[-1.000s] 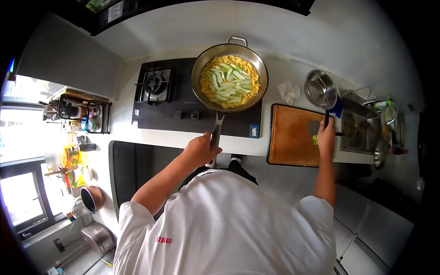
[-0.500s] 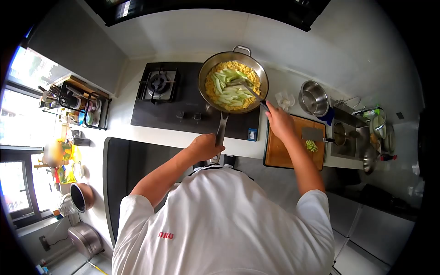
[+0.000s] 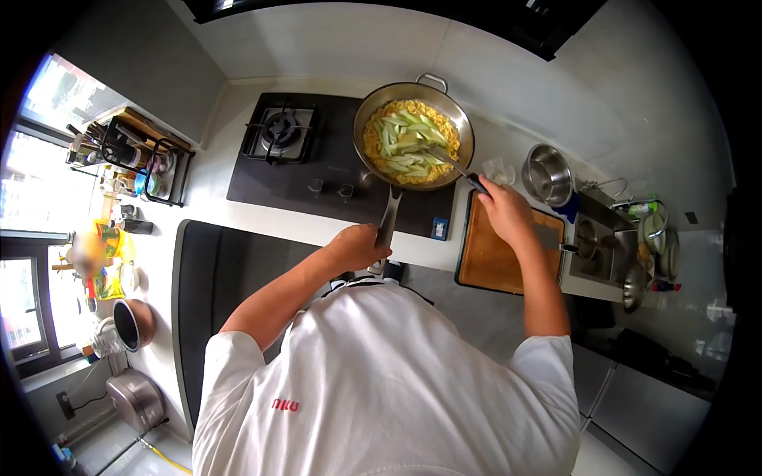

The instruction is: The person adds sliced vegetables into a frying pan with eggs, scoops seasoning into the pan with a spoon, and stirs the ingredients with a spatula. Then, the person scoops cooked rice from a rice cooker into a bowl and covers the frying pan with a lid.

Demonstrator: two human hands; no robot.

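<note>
A steel frying pan (image 3: 468, 163) sits over the right side of the stove, with scrambled egg (image 3: 409, 105) and pale green vegetable slices (image 3: 397, 136) inside. My left hand (image 3: 355, 247) is closed around its long handle (image 3: 387, 226). In my right hand (image 3: 506, 208) is the black handle of a spatula (image 3: 456, 163), whose metal end rests among the food at the pan's right side. My right forearm passes over a wooden cutting board (image 3: 494, 252) and covers part of a cleaver (image 3: 549, 236) lying on it.
Left of the pan is a bare burner (image 3: 279, 131) on the black cooktop (image 3: 270, 186). A steel bowl (image 3: 548, 174) stands beside the sink (image 3: 595, 266) at right. A rack (image 3: 151, 163) of bottles and utensils is at far left, above a brown pot (image 3: 135, 324).
The whole view has shifted a little. My right hand and the spatula have drawn slightly rightward relative to the pan. The chopped greens on the board are now hidden behind my forearm.
</note>
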